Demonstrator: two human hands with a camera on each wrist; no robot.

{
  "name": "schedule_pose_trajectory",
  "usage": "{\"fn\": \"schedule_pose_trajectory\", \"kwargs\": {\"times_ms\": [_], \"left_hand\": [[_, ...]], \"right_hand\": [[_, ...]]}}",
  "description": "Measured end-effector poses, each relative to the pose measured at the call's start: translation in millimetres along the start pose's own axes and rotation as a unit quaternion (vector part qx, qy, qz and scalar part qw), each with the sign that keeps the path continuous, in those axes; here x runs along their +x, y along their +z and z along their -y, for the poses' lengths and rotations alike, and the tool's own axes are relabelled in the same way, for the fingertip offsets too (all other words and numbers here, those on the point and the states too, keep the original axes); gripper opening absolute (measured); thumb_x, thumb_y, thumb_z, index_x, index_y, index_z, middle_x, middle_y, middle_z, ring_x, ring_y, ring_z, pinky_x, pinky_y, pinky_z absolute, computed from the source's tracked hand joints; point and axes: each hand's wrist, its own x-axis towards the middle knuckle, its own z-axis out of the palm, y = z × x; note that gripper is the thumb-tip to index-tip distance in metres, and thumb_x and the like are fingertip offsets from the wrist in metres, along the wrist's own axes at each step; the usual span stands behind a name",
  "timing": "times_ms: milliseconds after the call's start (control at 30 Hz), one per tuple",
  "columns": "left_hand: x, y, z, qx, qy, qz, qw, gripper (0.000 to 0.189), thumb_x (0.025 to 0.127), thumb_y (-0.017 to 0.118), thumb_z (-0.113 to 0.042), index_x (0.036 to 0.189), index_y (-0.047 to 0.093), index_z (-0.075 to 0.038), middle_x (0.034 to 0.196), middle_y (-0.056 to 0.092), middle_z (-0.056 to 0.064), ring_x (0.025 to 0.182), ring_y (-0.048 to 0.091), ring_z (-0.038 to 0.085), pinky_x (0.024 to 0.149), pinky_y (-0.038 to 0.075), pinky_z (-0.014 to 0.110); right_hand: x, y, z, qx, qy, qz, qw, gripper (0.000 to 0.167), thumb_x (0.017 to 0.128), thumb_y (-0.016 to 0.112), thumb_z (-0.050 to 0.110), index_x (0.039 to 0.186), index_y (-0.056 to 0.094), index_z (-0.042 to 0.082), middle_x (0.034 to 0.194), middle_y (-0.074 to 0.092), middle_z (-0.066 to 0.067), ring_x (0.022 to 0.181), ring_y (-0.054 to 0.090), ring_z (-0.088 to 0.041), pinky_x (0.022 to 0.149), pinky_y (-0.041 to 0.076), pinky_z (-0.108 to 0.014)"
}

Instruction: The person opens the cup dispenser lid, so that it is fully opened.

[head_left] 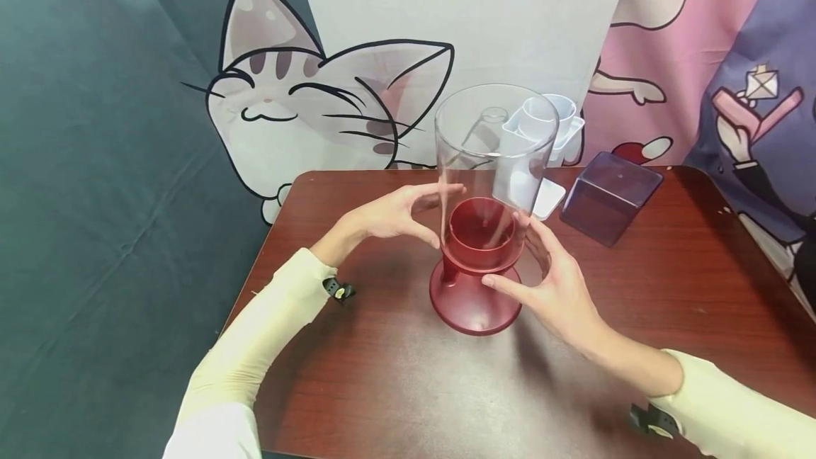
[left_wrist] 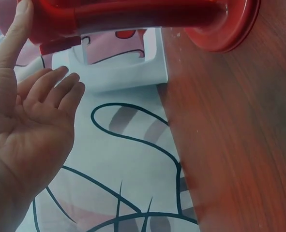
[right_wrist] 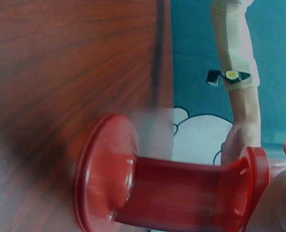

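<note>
A tall clear cylinder stands upright on a red pedestal base, with a red cup-shaped part inside its lower end. My right hand holds it low on the right, thumb across the front and fingers round the far side. On the opposite side, my left hand is spread beside the cylinder, fingers loose. In the left wrist view, the left thumb lies against the upper red part, while the other fingers stand apart from it. The right wrist view shows the red stem from the side; most of the right hand is cut off there.
Behind the cylinder stands a white plastic piece with a round cup-like top, partly seen through the clear wall. A dark translucent box sits at the back right of the brown table. Printed cloth hangs behind the table.
</note>
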Motion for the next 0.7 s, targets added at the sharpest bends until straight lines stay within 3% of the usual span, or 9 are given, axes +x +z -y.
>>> {"fn": "schedule_pose_trajectory", "kwargs": {"times_ms": [267,467,700], "left_hand": [[1.9,14.6,-2.9,0.005,0.023,-0.024,0.9994,0.105,0.076,0.096,-0.004,0.163,0.038,-0.002,0.167,0.041,0.013,0.151,0.042,0.015,0.125,0.031,0.033],[2.8,28.5,-4.3,0.009,0.016,-0.05,0.9986,0.11,0.073,0.099,-0.008,0.164,0.037,-0.006,0.157,0.055,0.007,0.144,0.05,0.014,0.123,0.035,0.032],[0.4,40.0,-6.1,0.019,-0.006,-0.085,0.9962,0.111,0.071,0.101,-0.012,0.163,0.039,-0.008,0.147,0.061,0.001,0.135,0.055,0.012,0.117,0.043,0.033]], "right_hand": [[19.0,-5.9,-3.1,0.001,0.027,0.04,0.9989,0.096,0.078,0.096,0.006,0.159,0.044,0.007,0.154,0.056,-0.011,0.146,0.05,-0.029,0.12,0.039,-0.031],[34.4,-12.3,-8.5,0.006,0.032,0.075,0.9966,0.102,0.078,0.096,0.007,0.163,0.04,0.01,0.151,0.058,-0.013,0.137,0.055,-0.029,0.108,0.04,-0.013],[47.0,-15.9,-16.8,0.038,0.026,0.115,0.9923,0.104,0.078,0.094,0.003,0.164,0.037,0.011,0.152,0.058,-0.013,0.134,0.055,-0.027,0.104,0.043,-0.013]]}}
